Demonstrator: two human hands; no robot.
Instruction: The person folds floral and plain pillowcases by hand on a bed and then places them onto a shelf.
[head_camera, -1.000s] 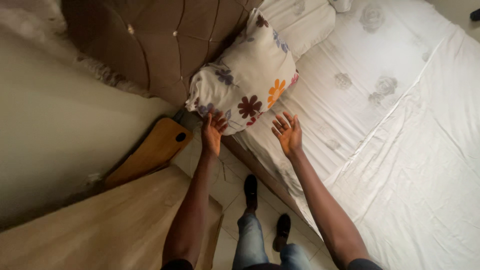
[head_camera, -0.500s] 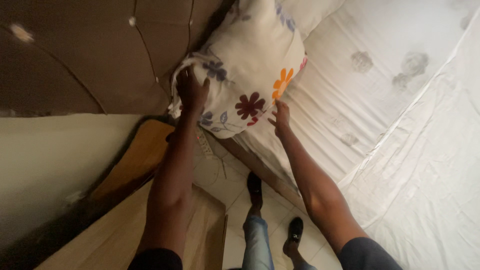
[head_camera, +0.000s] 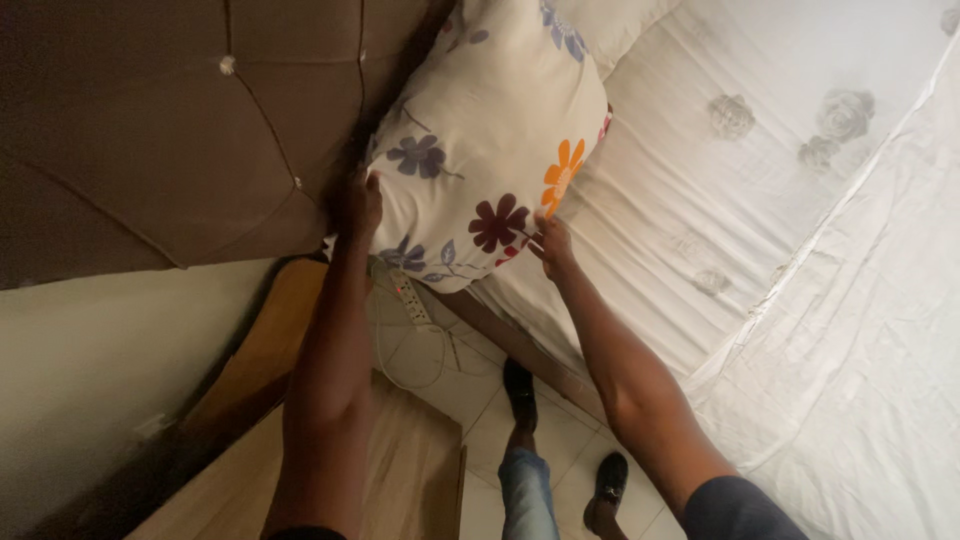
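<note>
Floral pillow (head_camera: 480, 150), top cut off, pinched by left hand (head_camera: 357, 205) and right hand (head_camera: 552, 245), fingertips hidden.

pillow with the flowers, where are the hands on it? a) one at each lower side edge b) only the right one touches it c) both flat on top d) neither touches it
a, the left hand grips the pillow at its edge by the brown headboard, and the right hand holds the opposite edge over the white bed sheet.

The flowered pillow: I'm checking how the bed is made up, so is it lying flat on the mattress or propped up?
Propped up. The flowered pillow leans against the brown tufted headboard, gripped by the left hand and right hand.
</note>
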